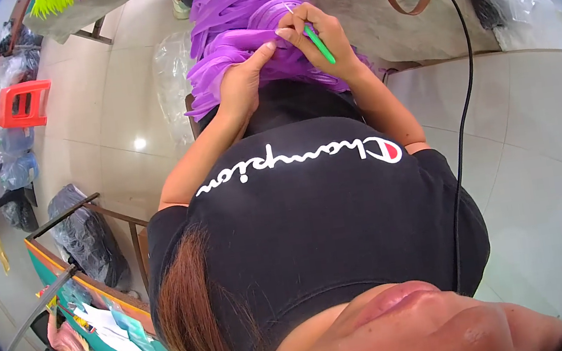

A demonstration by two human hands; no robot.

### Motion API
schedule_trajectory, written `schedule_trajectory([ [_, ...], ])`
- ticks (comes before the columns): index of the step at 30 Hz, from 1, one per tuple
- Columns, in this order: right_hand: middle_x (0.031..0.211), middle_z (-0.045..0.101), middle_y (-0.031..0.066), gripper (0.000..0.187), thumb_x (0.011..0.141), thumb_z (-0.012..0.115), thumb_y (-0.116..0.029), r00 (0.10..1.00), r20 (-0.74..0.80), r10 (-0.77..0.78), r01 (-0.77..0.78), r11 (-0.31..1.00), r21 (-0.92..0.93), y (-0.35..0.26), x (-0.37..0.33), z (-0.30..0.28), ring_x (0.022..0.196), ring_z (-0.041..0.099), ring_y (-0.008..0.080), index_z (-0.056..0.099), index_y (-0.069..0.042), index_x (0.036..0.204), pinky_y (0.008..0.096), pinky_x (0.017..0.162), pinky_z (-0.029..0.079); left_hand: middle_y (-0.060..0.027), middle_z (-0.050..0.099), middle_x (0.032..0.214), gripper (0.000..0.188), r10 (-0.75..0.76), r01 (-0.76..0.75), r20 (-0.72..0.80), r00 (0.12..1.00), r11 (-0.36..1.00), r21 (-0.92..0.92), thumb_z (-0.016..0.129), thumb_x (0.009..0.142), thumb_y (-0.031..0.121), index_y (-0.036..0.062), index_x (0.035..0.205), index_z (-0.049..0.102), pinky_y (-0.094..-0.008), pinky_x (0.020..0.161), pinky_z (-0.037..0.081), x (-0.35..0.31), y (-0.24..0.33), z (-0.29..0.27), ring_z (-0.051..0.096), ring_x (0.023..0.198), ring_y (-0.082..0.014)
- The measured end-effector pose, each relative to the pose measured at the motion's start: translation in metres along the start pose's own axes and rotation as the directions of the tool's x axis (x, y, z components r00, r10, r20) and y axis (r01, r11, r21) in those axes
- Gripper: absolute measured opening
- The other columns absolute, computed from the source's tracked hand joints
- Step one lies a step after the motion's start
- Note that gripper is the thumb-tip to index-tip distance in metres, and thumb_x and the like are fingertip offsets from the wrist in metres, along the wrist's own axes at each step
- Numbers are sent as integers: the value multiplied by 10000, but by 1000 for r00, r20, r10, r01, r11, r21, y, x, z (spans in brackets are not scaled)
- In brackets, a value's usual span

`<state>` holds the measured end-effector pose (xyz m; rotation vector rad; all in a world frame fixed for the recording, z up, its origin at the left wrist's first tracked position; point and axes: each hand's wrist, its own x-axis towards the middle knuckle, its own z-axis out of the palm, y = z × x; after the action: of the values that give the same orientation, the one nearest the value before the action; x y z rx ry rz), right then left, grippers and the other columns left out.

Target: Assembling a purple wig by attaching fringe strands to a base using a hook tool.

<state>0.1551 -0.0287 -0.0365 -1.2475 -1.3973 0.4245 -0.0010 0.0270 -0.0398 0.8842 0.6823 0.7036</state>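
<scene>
A heap of purple fabric (231, 11), cut or gathered into many strips, lies over my lap and runs up to the far edge of the view. My left hand (242, 81) is closed on a purple fabric strip (245, 38), with the thumb stretched along it. Close by on the right, my right hand (322, 28) grips a slim tool with a green handle (321, 46). A thin pale tip shows beyond the fingers, near the fabric; its exact shape is too small to tell. The right thumb and fingertips meet at the strip's right end.
A grey-covered surface (403, 24) stands beyond my right arm, with a brown strap (408, 6) hanging over it. A black cable (469, 65) runs down my right side. Leftward are clear plastic (172, 76), a red stool (23, 104), a green table (114, 339) and a seated person (69, 342).
</scene>
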Motion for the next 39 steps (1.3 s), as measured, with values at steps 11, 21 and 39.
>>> schedule_trajectory([
  [11,823,603,57,305,848,629,33,977,-209,-46,82,982,168,6,-1,18,738,501,93,360,-71,750,217,697,424,-70,654,960,230,-98,-9,194,976,875,485,660,814,89,-4,1022,631,-269,783,474,13,-7,-16,617,873,-155],
  [21,793,597,64,268,861,620,12,987,-162,-19,19,1000,0,6,-6,8,715,491,102,384,-54,752,226,671,428,-57,660,999,226,29,-25,50,998,995,-94,656,862,88,3,1069,632,-271,855,475,-4,4,5,621,924,-135],
  [39,750,556,83,290,770,678,29,982,-70,-177,173,983,-63,0,2,10,672,542,201,405,-48,712,296,640,440,-17,614,944,232,-62,23,54,997,838,546,651,874,196,39,1041,614,-271,778,442,-1,-3,4,577,840,-122],
])
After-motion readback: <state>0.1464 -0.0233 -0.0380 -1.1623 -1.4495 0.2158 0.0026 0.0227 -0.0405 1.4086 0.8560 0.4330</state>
